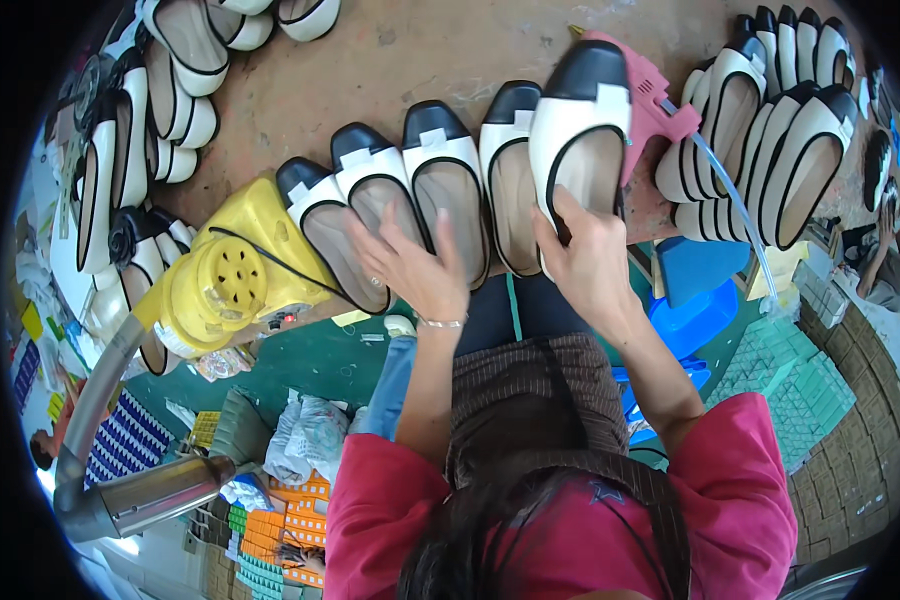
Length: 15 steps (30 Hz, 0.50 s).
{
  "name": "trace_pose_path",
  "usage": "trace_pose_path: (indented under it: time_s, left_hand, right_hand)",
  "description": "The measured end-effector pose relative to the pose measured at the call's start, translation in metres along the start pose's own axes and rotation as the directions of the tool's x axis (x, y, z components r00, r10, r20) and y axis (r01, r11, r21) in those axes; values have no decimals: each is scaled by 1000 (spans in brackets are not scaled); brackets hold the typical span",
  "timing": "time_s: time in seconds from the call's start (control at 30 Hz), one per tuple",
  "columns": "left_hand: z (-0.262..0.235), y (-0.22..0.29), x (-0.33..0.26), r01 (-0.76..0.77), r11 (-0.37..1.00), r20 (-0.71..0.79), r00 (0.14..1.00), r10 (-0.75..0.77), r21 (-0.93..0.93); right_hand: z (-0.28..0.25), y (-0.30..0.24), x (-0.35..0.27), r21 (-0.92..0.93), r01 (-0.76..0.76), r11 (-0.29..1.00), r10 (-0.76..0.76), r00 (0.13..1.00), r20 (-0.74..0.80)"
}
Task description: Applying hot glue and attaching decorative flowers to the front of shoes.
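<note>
My right hand point(595, 262) grips a white flat shoe with a black toe cap point(582, 78) by its heel end, the thumb reaching into the opening. This shoe is raised over the bench, toe pointing away from me, partly overlapping its neighbour in the row. My left hand point(415, 268) is slightly blurred, fingers spread, over the heel ends of the matching shoes point(440, 185) lined up along the bench edge. Each shoe in the row has a white bow tab and black piping. Just right of the held shoe lies a pink glue gun point(652, 95), partly hidden, with a pale translucent glue stick point(725, 180) trailing from it.
A yellow blower-like machine point(232, 280) with a metal pipe point(110, 375) stands at the left end of the row. Stacked shoes point(810, 165) occupy the bench's right side, and more point(185, 50) lie far left. Blue plastic bins point(695, 315) stand below the bench point(370, 70).
</note>
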<state>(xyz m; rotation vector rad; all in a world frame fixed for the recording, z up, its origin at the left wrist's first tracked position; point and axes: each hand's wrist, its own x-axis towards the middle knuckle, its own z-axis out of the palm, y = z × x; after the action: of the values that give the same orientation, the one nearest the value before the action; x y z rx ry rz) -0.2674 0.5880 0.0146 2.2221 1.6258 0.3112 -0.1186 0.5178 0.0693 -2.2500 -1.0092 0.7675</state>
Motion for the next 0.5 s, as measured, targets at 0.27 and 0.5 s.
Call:
trace_pose_path:
  time_s: [0.27, 0.5]
  left_hand:
    - [10, 47, -12, 417, 546, 456, 887, -70, -726]
    - [19, 42, -21, 294, 602, 360, 933, -13, -742]
  right_hand:
    - [-35, 35, -14, 539, -192, 820, 167, 981, 95]
    - [-11, 128, 49, 602, -290, 744, 475, 863, -171]
